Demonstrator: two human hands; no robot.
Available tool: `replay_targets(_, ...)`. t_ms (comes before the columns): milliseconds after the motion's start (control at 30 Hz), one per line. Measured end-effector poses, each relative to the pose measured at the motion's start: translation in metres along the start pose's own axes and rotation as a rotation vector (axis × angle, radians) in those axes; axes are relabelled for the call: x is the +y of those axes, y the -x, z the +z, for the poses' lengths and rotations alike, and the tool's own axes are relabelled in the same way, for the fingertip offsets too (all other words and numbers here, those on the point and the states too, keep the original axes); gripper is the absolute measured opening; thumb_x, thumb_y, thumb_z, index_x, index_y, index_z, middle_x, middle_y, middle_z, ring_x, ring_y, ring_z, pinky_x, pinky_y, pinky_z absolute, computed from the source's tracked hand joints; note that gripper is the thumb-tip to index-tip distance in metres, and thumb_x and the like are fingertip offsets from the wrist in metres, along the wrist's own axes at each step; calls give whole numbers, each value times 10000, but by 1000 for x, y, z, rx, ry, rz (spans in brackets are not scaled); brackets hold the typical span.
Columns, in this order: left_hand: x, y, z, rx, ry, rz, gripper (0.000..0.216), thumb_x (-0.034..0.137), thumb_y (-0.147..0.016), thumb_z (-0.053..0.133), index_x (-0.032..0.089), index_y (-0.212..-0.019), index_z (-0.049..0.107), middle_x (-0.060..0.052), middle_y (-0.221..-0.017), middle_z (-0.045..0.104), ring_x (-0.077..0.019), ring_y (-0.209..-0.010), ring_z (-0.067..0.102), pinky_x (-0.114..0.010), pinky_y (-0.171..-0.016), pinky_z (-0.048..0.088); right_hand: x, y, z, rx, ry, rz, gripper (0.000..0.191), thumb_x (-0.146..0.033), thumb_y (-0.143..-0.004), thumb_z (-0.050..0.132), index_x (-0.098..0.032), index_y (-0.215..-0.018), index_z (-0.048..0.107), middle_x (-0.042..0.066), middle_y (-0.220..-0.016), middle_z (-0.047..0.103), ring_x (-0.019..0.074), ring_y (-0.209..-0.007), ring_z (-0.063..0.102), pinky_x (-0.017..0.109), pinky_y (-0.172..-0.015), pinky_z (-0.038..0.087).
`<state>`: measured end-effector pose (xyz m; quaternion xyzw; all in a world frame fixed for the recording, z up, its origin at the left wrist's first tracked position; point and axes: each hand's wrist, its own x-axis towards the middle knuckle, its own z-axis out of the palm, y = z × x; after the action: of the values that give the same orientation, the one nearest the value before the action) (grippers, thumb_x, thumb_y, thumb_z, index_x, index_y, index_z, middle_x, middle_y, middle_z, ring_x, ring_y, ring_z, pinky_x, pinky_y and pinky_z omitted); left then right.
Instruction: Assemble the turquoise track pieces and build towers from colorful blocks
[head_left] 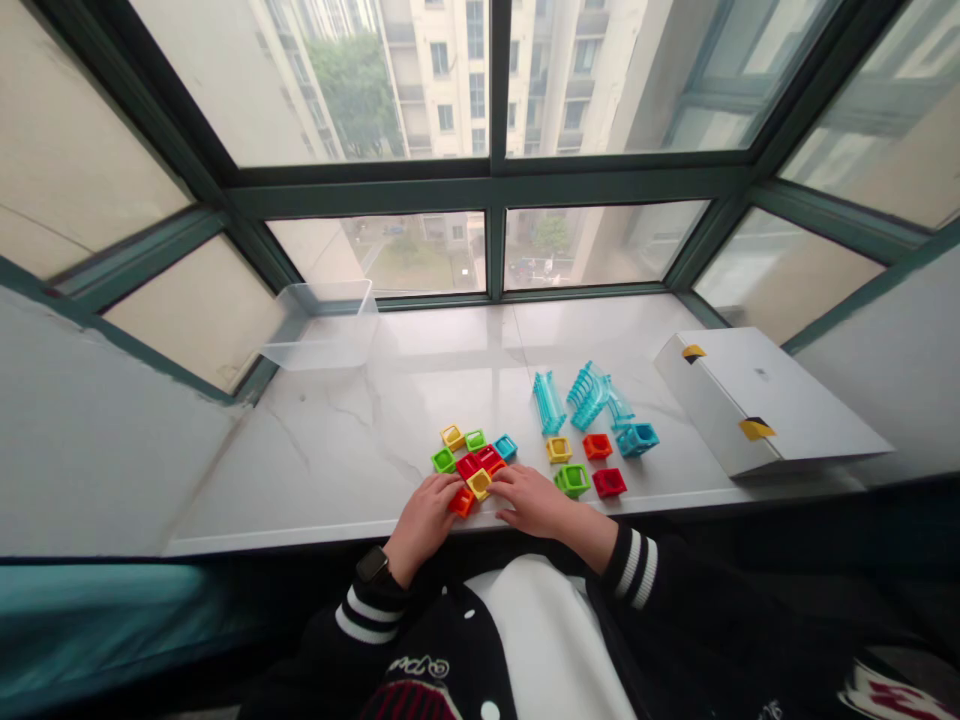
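Note:
A cluster of small hollow plastic cubes (474, 462) in yellow, green, red, orange and blue lies on the white marble sill (337, 450) near its front edge. My left hand (424, 518) rests at the cluster's near left with fingers curled around an orange cube (460, 501). My right hand (534, 500) sits at the near right, its fingertips pinching a yellow cube (479, 484). More loose cubes (589, 463) lie just right of my right hand. Turquoise ramp and track pieces (586, 397) lie behind them.
A clear plastic bin (324, 322) stands at the back left of the sill. A white cardboard box (757, 400) with yellow tape lies at the right. Window frames ring the sill on three sides. A watch is on my left wrist.

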<state>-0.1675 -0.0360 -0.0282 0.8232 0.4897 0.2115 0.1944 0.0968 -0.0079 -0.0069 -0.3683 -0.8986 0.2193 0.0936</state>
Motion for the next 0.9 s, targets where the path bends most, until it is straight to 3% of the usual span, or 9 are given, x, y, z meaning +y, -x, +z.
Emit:
replay_targets(400, 13, -16, 15, 2, -45, -28, 513, -9, -873, 589, 203, -1328, 694, -118, -1345, 717, -296, -1276, 619, -527, -1145, 522, -4, -1, 1, -24, 2, 113, 472, -259, -881, 784, -209, -1343, 705, 157, -1387, 664, 362, -1282, 608, 535, -1124, 512)
replay_targets(567, 14, -18, 13, -16, -61, -29, 425, -5, -903, 564, 185, -1254, 712, -118, -1292, 733, -290, -1225, 633, -498, -1119, 532, -5, -2, 3, -15, -14, 129, 460, -242, -880, 770, -198, -1333, 708, 153, -1373, 672, 358, -1280, 606, 523, -1126, 515)
replay_targets(733, 8, -21, 10, -44, -60, -47, 426, -17, -882, 580, 192, -1228, 712, -119, -1272, 740, -294, -1192, 646, -485, -1084, 543, -3, -1, 8, -17, 3, 132, 476, -283, -873, 789, -220, -1337, 702, 142, -1342, 673, 358, -1261, 602, 515, -1097, 531)
replay_targets(900, -2, -18, 8, -55, -14, -30, 514, -47, -842, 580, 205, -1277, 689, -106, -1299, 732, -295, -1217, 635, -495, -1085, 546, -2, -1, 13, -9, 11, 147, 615, -314, -879, 797, -219, -1461, 621, 155, -1381, 659, 365, -1280, 595, 524, -1112, 519)
